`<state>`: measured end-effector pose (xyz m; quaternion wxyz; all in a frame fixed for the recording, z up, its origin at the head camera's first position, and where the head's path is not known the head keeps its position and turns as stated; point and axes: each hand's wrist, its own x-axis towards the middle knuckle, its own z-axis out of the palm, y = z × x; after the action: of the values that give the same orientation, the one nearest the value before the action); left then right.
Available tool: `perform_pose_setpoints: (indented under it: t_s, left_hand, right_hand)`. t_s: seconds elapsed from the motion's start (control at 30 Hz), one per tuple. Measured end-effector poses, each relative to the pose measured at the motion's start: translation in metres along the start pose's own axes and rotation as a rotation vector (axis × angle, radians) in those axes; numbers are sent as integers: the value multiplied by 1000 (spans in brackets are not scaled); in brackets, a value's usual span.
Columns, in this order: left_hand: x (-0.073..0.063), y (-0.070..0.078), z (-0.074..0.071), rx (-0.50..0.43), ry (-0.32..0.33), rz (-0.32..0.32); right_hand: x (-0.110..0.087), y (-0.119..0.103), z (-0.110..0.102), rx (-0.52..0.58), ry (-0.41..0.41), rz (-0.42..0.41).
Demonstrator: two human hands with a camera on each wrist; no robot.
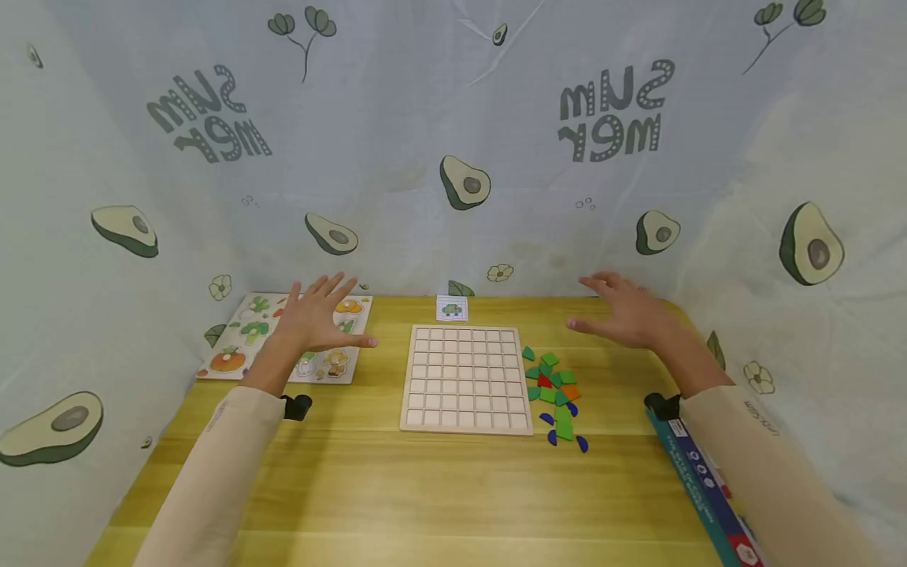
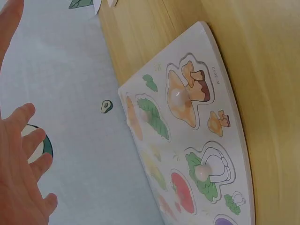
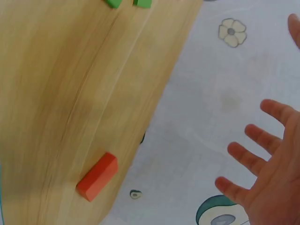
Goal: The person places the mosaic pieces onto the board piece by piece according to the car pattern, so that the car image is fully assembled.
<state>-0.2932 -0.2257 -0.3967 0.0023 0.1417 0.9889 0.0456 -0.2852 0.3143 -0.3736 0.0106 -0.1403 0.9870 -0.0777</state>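
Observation:
My left hand [image 1: 309, 321] is held over the vegetable puzzle board [image 2: 225, 117], fingers spread and nothing in its grasp. On the right, my other hand [image 1: 627, 313] hovers over the table with its fingers spread, also holding nothing. Between them lies a wooden grid board [image 1: 465, 378] of square cells with no pieces in it. Loose flat pieces are scattered along its right edge: green quarter-rounds and squares, blue half-rounds [image 1: 582, 443], a red triangle [image 1: 545, 381] and an orange square [image 1: 570, 391]. Behind the grid stands a small card [image 1: 452, 308] with a green car picture.
A long flat box [image 1: 697, 480] lies on the table [image 1: 453, 504] beneath the right forearm. In the right wrist view, a red block [image 3: 97, 176] sits near the table's edge. Cloth printed with avocados [image 1: 465, 183] surrounds the table at the back and sides.

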Motion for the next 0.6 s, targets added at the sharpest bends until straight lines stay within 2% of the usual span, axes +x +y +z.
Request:
perform_pose_setpoints:
  t_s: [0.2, 0.43, 0.6]
  left_hand:
    - [-10, 9, 10, -12, 50, 42]
    - [-24, 23, 29, -107, 113, 114]
    - [-32, 37, 45, -191, 140, 145]
  right_hand:
    - [-14, -9, 10, 66, 47, -34]
    - [-24, -21, 31, 215, 49, -79]
    - [-28, -29, 52, 289, 49, -77]
